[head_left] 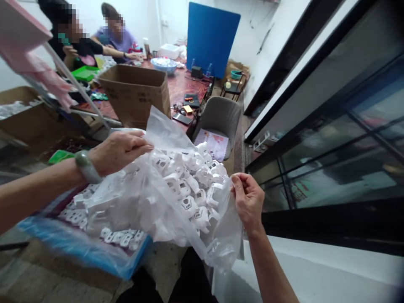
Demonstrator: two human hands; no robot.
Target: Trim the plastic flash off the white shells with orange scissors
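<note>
A clear plastic bag full of white plastic parts gapes between my two hands. My left hand, with a pale bangle at its wrist, is closed on the bag's edge at the upper left. At the right, my right hand pinches the opposite edge. Under the bag's left side lies a blue tray, partly covered by clear plastic, with more white parts in it.
A cardboard box stands beyond the bag, near a red-brown table. Behind the bag is a grey chair. Two people sit at the far left. Dark-framed glass panels line the right side.
</note>
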